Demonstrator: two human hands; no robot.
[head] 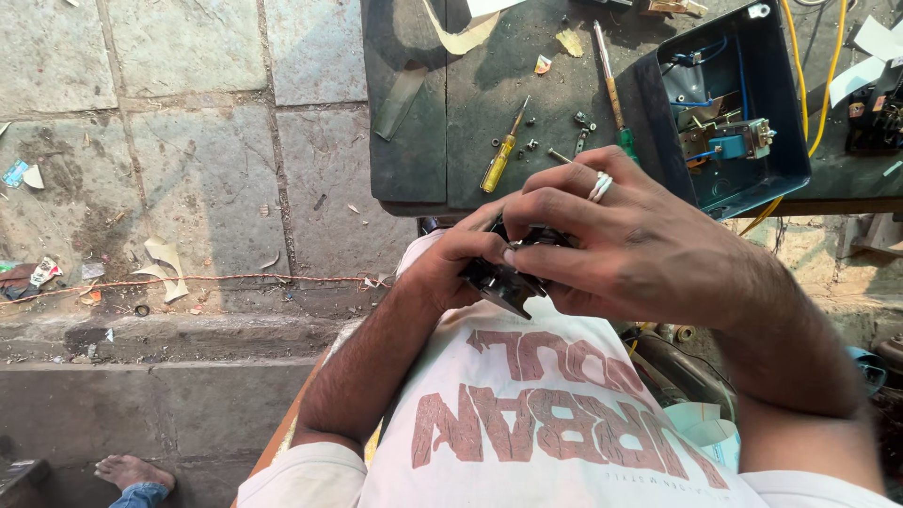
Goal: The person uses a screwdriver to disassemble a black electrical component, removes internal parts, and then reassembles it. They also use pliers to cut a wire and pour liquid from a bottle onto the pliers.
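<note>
Both hands, left hand (447, 268) and right hand (621, 240), clamped around small black part (499, 280) between them.

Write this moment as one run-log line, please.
left hand: grips small black part | right hand: covers it | workbench: yellow screwdriver, open blue box

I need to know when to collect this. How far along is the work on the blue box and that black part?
Done: the blue box lies open on the bench, wiring showing, and loose screws lie beside a yellow screwdriver. In hand: both the left hand and right hand grip a small black part over the lap. Left: the part is outside the box and the screws are not in.
</note>
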